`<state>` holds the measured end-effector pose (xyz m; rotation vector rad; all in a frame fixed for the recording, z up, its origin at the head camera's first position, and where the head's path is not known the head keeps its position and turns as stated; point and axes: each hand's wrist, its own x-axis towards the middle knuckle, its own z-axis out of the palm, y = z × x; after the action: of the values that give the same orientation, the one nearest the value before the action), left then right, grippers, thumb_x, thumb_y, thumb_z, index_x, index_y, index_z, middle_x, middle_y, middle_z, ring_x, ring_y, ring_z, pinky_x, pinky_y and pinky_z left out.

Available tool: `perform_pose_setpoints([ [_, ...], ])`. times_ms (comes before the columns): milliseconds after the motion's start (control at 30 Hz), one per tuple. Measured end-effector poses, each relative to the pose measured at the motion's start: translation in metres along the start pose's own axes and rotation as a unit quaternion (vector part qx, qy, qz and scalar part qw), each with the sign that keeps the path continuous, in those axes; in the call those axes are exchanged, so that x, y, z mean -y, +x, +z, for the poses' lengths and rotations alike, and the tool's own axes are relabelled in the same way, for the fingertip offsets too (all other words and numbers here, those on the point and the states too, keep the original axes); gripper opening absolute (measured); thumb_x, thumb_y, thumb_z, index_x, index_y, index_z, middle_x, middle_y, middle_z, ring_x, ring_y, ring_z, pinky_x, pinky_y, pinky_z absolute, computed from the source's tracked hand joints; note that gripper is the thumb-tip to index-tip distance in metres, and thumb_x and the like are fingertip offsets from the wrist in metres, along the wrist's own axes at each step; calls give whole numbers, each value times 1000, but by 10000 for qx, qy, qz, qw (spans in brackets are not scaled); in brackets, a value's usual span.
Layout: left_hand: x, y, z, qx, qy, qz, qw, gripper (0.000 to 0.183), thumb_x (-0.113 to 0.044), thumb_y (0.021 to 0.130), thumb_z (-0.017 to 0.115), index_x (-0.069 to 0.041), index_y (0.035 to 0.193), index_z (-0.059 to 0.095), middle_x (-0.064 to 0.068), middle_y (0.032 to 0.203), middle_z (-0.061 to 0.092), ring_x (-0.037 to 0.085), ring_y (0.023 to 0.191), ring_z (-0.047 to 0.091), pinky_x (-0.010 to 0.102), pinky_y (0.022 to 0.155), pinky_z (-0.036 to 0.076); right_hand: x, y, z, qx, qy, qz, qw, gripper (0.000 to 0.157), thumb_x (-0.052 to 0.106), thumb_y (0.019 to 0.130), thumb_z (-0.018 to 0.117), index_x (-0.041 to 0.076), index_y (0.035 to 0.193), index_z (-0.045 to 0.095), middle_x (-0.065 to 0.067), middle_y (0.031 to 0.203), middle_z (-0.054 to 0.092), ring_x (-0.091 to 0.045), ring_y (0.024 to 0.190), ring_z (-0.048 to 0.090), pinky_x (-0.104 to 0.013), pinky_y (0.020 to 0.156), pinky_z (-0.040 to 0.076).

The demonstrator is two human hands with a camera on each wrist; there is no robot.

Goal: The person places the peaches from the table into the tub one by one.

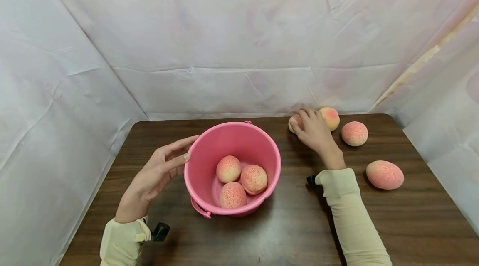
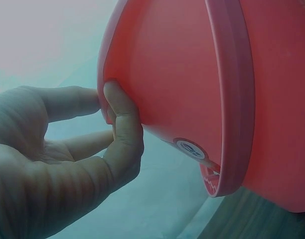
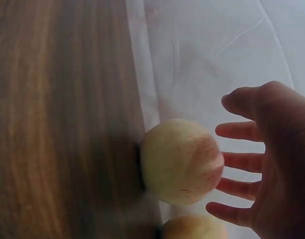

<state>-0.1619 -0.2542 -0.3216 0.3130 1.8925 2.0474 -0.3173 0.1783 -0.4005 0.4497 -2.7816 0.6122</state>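
Observation:
A pink bucket (image 1: pixel 233 133) stands tilted toward the camera with three peaches inside, one of them the nearest peach (image 1: pixel 233 195). My left hand (image 1: pixel 159 170) holds the bucket's left edge; in the left wrist view a finger lies over the pink wall (image 2: pixel 167 59) and others pass behind its edge. At the table's back, my right hand (image 1: pixel 314 129) reaches over a small peach (image 1: pixel 294 124), partly covering it. The right wrist view shows its fingers spread, fingertips right beside a pale peach (image 3: pixel 180 162) with a red blush.
Right of the right hand lie a yellow-pink peach (image 1: pixel 330 118), a rounder pink peach (image 1: pixel 354 134) and an oblong pink peach (image 1: pixel 384 174). White sheeting (image 1: pixel 232 50) hangs behind the dark wooden table (image 1: pixel 284 237) and along both sides.

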Motion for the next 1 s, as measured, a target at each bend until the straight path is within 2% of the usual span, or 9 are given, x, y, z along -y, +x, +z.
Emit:
perform_pose_setpoints([
  [267, 0, 1, 0, 23, 28, -39, 10000, 51, -6, 101, 52, -10, 150, 40, 17, 132, 49, 19, 108, 65, 36, 87, 60, -7, -3, 11, 243, -77, 28, 9997, 51, 35, 95, 60, 9, 139, 51, -19, 146, 46, -48, 132, 41, -65, 108, 35],
  [467, 1, 1, 0, -18, -4, -75, 10000, 51, -7, 100, 53, -10, 150, 40, 16, 131, 50, 19, 107, 66, 36, 87, 61, -8, -4, 16, 205, -61, 45, 9998, 54, 38, 93, 63, 9, 137, 52, -20, 139, 47, -49, 124, 45, -63, 106, 38],
  [633, 2, 2, -3, 1, -20, -111, 9999, 52, -8, 100, 53, -10, 150, 40, 15, 131, 49, 18, 107, 66, 36, 87, 60, -7, -6, 18, 167, -94, 47, 9998, 44, 42, 93, 63, 13, 126, 57, -17, 133, 50, -47, 118, 49, -61, 101, 42],
  [800, 3, 3, -4, 35, -61, -62, 10000, 51, -6, 101, 52, -9, 150, 39, 15, 131, 49, 18, 108, 66, 35, 87, 60, -3, -5, 18, 117, -90, 33, 9999, 33, 43, 93, 62, 16, 113, 61, -13, 119, 54, -42, 107, 51, -57, 90, 46],
  [1000, 5, 4, -6, 48, -46, -53, 10000, 51, -6, 101, 51, -9, 151, 39, 16, 130, 49, 19, 108, 66, 36, 86, 61, -1, -6, 20, 325, -315, 189, 9988, 34, 46, 94, 61, 17, 111, 62, -12, 119, 53, -42, 107, 52, -61, 84, 49],
])
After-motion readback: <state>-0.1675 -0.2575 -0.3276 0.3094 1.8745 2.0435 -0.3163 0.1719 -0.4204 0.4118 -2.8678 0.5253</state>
